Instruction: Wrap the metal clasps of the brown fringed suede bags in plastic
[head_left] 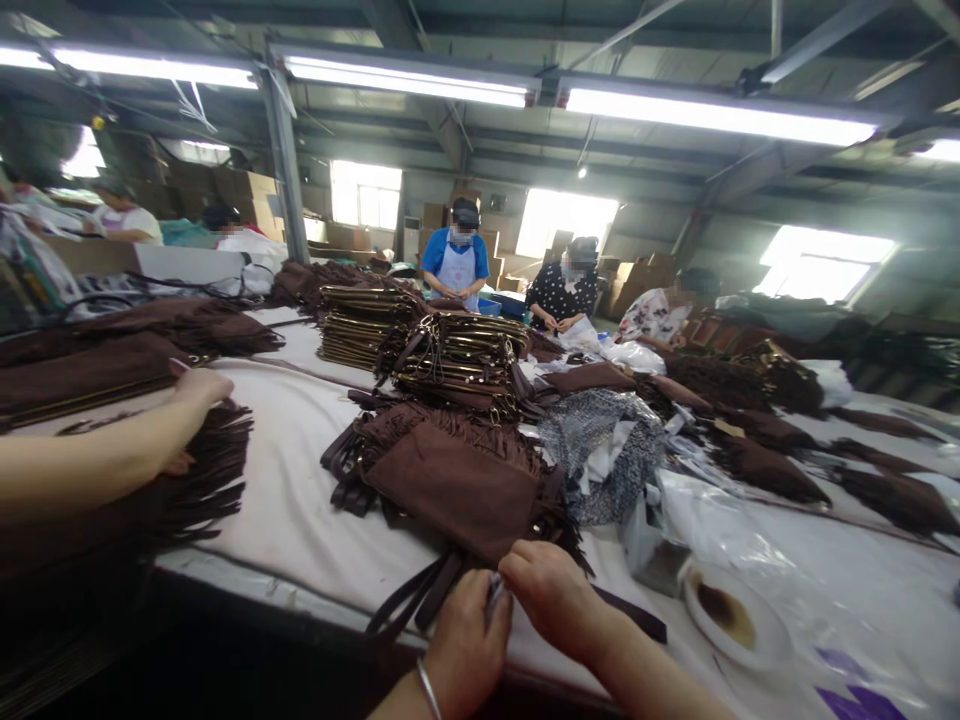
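My left hand (471, 635), with a bangle at the wrist, is closed at the table's front edge. Against it, my right hand (553, 600) is closed too, its fingertips pinched together. Between them shows a sliver of something small and pale (495, 588), too little to name. Just beyond lies a dark brown fringed bag (457, 485), flat on a heap of fringe and straps. Brown straps (420, 590) trail from it past my left hand, and another strap end (634, 612) sticks out under my right forearm.
Stacked brown bags with gold zips (457, 360) stand behind. At left, a co-worker's arm (150, 440) reaches over fringed bags. To the right are crumpled patterned wrapping (600, 450), a metal box (652, 540), a stained white dish (739, 615) and clear plastic (795, 560). Co-workers stand across the table.
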